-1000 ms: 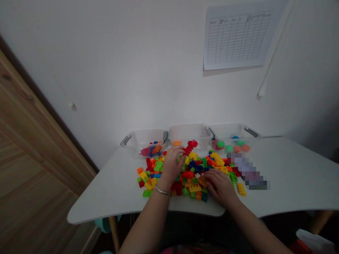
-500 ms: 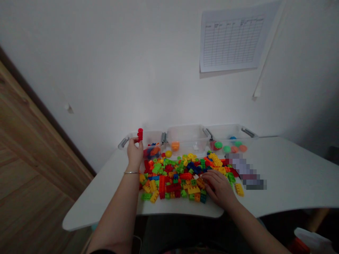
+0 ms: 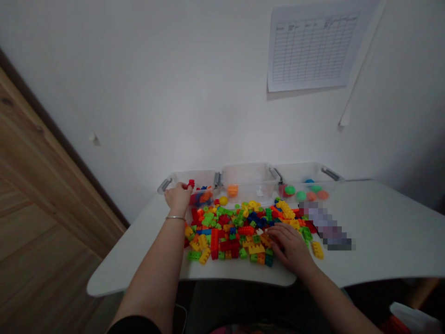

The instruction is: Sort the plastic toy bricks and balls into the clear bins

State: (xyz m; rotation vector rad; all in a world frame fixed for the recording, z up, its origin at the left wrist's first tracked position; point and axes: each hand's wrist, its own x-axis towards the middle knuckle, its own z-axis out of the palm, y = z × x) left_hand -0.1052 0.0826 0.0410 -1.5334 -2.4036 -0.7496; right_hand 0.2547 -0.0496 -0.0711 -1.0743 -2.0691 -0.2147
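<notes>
My left hand is at the left clear plastic bin, its fingers closed on a small red toy piece that shows above the fingertips. Orange, blue and red pieces lie inside that bin. Over the right part of a heap of colourful toy building bricks rests my right hand, fingers stretched and lying on the bricks. A small white brick is just left of its fingertips. What is under the right palm is hidden.
The middle bin contains an orange piece. In the right bin are several green, orange and blue round pieces. A blurred-out flat object lies right of the heap on the white table.
My left hand has lowered the red piece from above the left bin to its opening, turning the wrist over. My right hand stays on the bricks. The view has shifted slightly.
</notes>
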